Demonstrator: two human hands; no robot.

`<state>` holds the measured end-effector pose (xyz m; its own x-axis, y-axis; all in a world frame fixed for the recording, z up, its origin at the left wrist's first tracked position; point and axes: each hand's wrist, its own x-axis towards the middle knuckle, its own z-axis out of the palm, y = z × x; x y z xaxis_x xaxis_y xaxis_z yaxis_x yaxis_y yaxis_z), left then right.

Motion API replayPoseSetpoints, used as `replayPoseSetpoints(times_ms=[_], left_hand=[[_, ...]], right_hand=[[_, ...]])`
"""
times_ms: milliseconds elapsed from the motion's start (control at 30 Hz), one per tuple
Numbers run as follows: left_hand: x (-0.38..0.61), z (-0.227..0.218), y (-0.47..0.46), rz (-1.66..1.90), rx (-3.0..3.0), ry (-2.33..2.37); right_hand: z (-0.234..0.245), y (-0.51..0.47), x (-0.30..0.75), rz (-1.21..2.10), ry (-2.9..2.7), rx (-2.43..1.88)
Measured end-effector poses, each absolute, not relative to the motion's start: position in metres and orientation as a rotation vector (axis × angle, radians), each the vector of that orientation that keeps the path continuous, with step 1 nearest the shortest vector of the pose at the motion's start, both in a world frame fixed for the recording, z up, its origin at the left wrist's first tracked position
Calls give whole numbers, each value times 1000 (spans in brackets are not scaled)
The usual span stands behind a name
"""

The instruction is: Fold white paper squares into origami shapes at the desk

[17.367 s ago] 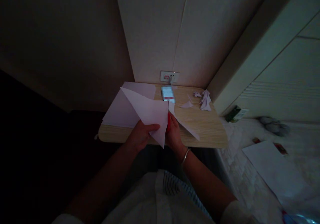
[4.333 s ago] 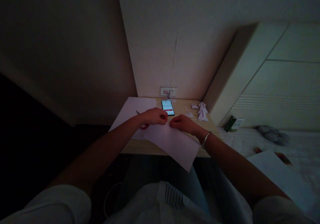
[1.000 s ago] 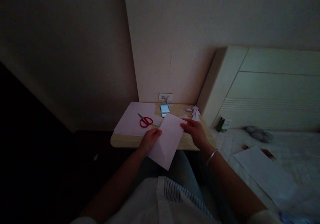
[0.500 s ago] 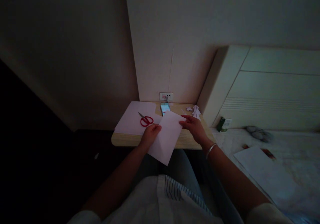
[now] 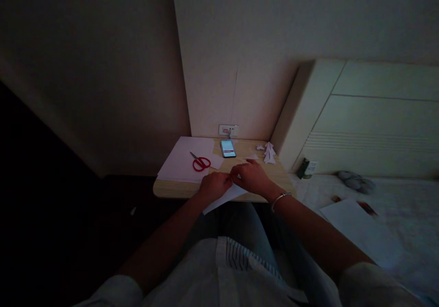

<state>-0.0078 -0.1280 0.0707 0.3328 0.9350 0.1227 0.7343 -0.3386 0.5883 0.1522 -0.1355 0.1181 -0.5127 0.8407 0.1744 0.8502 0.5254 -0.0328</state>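
My left hand (image 5: 215,186) and my right hand (image 5: 252,176) meet at the front edge of a small wooden table (image 5: 176,190). Between them they pinch a sheet of white paper (image 5: 224,199), whose lower part sticks out below the fingers over my lap. The upper part of the sheet is hidden by my hands. Red-handled scissors (image 5: 200,163) lie on a stack of white paper (image 5: 183,158) to the left. Beyond my hands a lit phone (image 5: 228,148) rests on the table. A folded paper tree (image 5: 269,153) stands at the right, beside a small paper piece (image 5: 259,147).
A wall socket (image 5: 228,130) with a plug sits just above the table. On the right is a bed (image 5: 329,193) with a pale headboard (image 5: 373,119). On it lie a green and white box (image 5: 306,168), a grey object (image 5: 356,181) and white sheets (image 5: 363,229).
The paper was held spread out and upright between my hands. My hands have come together on it, and it now shows as a smaller, angled shape. The phone is uncovered.
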Motion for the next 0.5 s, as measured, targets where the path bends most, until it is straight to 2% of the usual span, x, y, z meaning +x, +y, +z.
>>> replayPoseSetpoints(times_ms=[133,267,500], left_hand=[[-8,75,-129,505,2276,1490],[-9,77,-129,414,2354,1452],[-30,76,-119,354,2409,1396]], right_hand=[[117,-136,146,-128,-2595,-1632],[113,-138,146,-158,-2627,-1604],[96,-132,174,79,-2554,-1649]])
